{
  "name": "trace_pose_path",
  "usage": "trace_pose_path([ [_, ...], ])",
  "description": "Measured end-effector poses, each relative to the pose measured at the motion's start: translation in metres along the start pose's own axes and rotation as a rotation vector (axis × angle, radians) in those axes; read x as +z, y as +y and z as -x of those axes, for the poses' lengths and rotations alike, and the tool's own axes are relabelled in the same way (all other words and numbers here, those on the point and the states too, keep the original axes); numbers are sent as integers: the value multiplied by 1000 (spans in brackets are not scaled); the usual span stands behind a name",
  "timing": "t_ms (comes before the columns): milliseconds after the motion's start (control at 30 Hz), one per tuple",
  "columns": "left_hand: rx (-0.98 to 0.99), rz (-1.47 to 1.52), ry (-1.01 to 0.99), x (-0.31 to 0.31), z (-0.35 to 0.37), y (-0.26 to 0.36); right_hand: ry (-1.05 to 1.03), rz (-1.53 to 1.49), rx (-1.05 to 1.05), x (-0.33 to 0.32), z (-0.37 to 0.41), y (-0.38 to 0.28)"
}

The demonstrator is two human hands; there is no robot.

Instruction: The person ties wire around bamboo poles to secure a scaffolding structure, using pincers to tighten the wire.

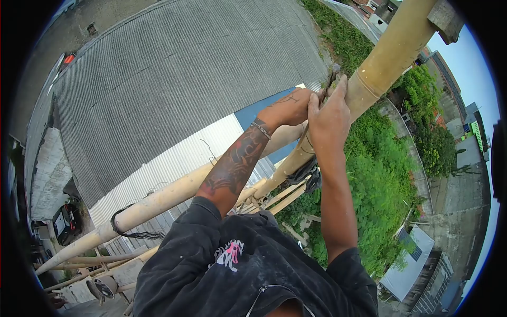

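A thick bamboo pole (391, 58) slants up to the upper right. A second bamboo pole (158, 195) runs from the lower left to meet it under my hands. My left hand (289, 109) is closed in a fist at this crossing; what its fingers hold is hidden. My right hand (331, 113) wraps against the slanting pole, its thumb beside my left fist and its forefinger pointing upward. Some dark lashing (332, 79) shows just beyond the fingertips, partly covered. Below the hands, a bundle of black ties (306, 174) hangs at the slanting pole.
A black tie (124, 227) loops around the left pole. More bamboo poles (288, 198) lie beneath me. Far below are a grey corrugated roof (195, 68), a white metal roof (195, 145), green bushes (375, 179) and a dark car (66, 224). A wooden block (445, 21) sits at the upper right.
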State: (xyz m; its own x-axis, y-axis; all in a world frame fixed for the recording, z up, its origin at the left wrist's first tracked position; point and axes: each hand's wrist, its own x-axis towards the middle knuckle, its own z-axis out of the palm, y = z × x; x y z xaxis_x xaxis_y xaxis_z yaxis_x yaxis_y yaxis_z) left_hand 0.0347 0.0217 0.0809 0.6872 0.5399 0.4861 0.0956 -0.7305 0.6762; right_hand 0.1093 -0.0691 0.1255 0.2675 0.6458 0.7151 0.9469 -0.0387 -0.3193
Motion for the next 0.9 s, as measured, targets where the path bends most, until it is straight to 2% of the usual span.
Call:
trace_pose_path([
  [100,48,-8,-25,5,-5,-22,-66,7,33,4,3,1],
  [200,23,50,-75,3,-6,-29,-343,145,109,-2,4,-4],
  [400,-62,155,-149,5,-7,-31,-446,133,164,-3,0,-3],
  [500,-138,-142,-309,21,2,-48,-527,179,170,11,14,9],
  [600,-119,107,-187,20,19,-33,-488,142,142,15,43,22],
  [700,-200,279,0,8,26,-28,-377,17,145,15,70,22],
  [733,-281,598,32,2,22,-14,-320,-36,151,16,81,25],
  [833,-247,686,-79,8,17,9,-140,-200,154,35,97,33],
  [867,-277,409,-105,8,19,22,-92,-249,158,39,101,35],
  [900,-258,425,-50,13,20,18,-42,-296,165,43,104,36],
])
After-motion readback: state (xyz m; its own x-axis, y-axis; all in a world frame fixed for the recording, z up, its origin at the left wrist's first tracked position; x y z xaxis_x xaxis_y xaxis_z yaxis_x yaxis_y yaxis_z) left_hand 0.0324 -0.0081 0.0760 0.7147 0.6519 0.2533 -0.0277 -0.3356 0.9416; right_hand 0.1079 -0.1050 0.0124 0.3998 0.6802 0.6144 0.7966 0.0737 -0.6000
